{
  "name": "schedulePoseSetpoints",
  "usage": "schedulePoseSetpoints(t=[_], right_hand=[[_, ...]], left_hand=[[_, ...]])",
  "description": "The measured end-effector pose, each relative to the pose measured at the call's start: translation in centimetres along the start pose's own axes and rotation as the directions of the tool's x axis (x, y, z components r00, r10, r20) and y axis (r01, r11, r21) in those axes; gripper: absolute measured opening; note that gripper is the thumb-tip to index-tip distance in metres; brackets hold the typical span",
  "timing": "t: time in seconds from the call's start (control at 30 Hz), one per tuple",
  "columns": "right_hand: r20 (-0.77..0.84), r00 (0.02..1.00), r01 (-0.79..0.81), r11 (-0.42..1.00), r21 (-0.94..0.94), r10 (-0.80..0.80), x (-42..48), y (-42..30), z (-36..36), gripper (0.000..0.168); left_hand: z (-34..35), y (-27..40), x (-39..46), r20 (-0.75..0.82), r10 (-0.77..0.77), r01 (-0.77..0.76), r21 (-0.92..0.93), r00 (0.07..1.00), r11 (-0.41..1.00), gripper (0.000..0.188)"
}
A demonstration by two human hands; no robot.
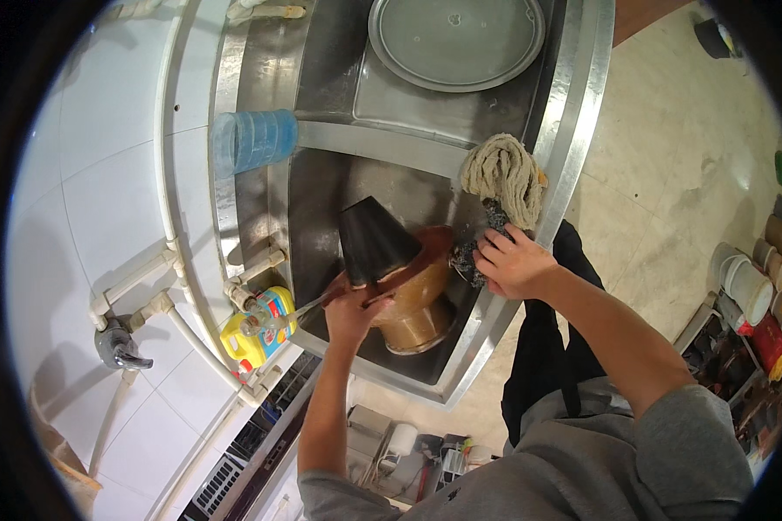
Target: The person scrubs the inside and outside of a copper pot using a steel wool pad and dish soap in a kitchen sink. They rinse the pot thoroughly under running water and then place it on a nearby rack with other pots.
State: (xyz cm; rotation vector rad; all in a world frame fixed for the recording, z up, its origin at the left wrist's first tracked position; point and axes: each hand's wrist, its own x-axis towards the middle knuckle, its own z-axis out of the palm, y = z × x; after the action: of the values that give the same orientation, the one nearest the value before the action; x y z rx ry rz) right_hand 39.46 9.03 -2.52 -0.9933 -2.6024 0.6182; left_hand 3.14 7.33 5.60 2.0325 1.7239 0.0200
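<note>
A copper-coloured hot pot (418,306) with a black conical chimney (378,241) leans tilted in the steel sink basin (391,176). My left hand (352,316) grips its reddish rim near the base of the chimney. At the front edge of the sink, my right hand (511,260) has its fingers closed over dark steel wool (469,257). Just beyond that hand, a bundled grey-beige string rag (505,172) lies over the divider corner and touches the steel wool. From the wall tap (257,319), a thin stream runs toward the pot by my left hand.
A round metal tray (456,39) sits in the far basin. A blue plastic container (255,142) lies at the back ledge, and a yellow detergent jug (260,329) stands beside the tap. White pipes (169,163) run along the tiled wall. Tubs (746,286) stand on the right.
</note>
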Motion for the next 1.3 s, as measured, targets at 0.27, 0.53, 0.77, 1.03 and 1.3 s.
schedulePoseSetpoints(t=[0.27, 0.53, 0.77, 1.03, 1.3], right_hand=[[0.021, 1.000, -0.010, 0.998, -0.054, 0.012, 0.0, -0.2, 0.2, 0.043], [-0.013, 1.000, 0.015, 0.997, -0.077, -0.016, 0.8, -0.9, -0.3, 0.041], [0.016, 1.000, 0.010, 0.993, -0.117, -0.008, 0.6, -1.3, 0.4, 0.044], [0.039, 0.999, 0.025, 0.989, -0.145, -0.020, 1.1, -1.5, 0.3, 0.048], [0.077, 0.997, 0.023, 0.986, -0.168, -0.011, 0.9, -1.4, 0.0, 0.052]], left_hand=[[0.1, -0.6, -1.9, -0.103, -0.103, 0.119, 0.156, 0.989, 0.981, 0.045], [8.0, 0.5, -10.1, -0.235, -0.026, 0.053, 0.108, 0.972, 0.993, 0.024], [14.7, -1.4, -14.0, -0.022, 0.250, -0.245, 0.137, 0.968, 0.960, 0.056], [18.0, -4.9, -12.9, 0.133, 0.148, -0.146, -0.028, 0.980, 0.989, 0.063], [9.9, -14.9, -8.2, 0.290, -0.125, -0.041, 0.506, 0.949, 0.862, 0.054]])
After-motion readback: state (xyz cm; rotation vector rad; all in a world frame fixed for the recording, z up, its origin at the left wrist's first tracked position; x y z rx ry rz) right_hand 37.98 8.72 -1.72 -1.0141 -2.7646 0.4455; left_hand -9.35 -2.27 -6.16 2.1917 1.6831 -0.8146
